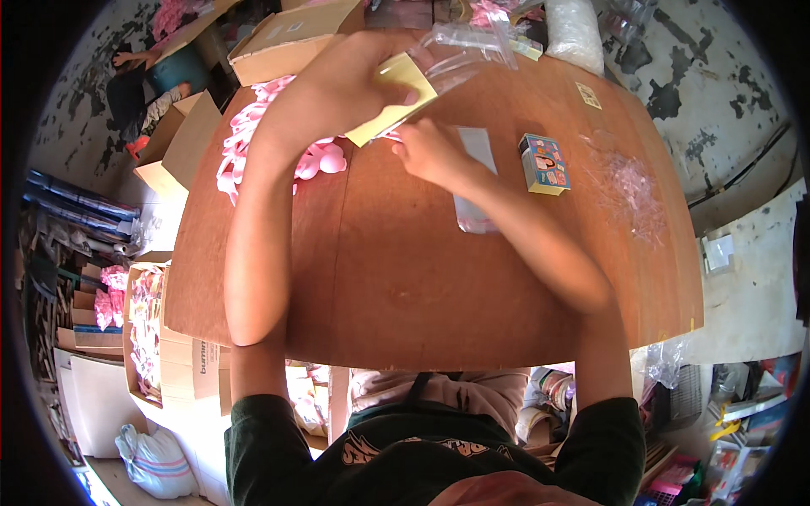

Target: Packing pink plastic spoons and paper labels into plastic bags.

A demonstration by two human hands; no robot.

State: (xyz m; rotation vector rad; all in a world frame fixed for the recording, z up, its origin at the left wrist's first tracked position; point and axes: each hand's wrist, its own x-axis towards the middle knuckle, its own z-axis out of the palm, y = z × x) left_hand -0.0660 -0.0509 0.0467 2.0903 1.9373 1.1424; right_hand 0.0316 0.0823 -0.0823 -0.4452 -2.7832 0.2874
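Observation:
Above the far left of the table, my left hand is closed around a flat yellow card; I cannot tell if it is one card or a thin pack. My right hand has its fingers pinched together at the card's lower edge. A bit of pink shows by those fingertips, too small to name. Under and beside my left wrist lies a heap of glossy pink plastic pieces. A clear plastic sleeve lies flat, partly beneath my right forearm. To its right rests a small colourful box with a yellow side.
Thin clear plastic scraps are piled on the table's right side, near a small yellow card. Clear bags and a white roll sit at the far edge. A cardboard box stands far left; another person sits beyond.

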